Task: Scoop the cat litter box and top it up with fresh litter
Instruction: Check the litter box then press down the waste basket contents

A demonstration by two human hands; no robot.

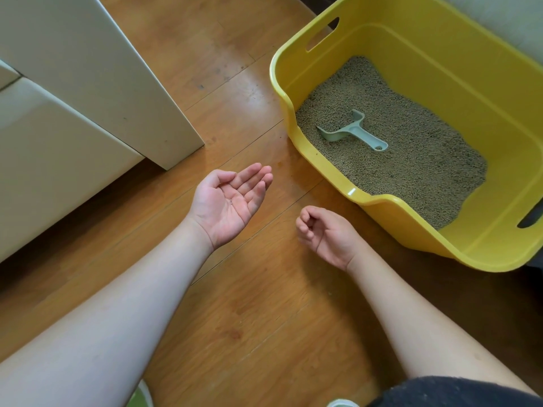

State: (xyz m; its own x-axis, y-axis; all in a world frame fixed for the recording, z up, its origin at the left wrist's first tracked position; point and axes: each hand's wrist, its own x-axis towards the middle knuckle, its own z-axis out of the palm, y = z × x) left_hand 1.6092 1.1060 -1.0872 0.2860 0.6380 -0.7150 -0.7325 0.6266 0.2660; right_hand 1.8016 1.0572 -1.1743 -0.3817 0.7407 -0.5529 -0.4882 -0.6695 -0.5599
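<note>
Right hand (326, 233) curled empty, scoop (351, 130) beyond, in litter box (390, 207)

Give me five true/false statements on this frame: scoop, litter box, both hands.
1. The scoop lies on the litter inside the yellow litter box. True.
2. The left hand grips the scoop. False: it is palm up over the wooden floor, fingers relaxed, holding nothing.
3. The right hand has its fingers curled, and nothing shows in it. True.
4. The litter box stands on the white cabinet. False: it stands on the floor, to the right of the cabinet.
5. The scoop's handle rests on the box rim. False: the whole scoop lies on the litter, clear of the walls.
</note>
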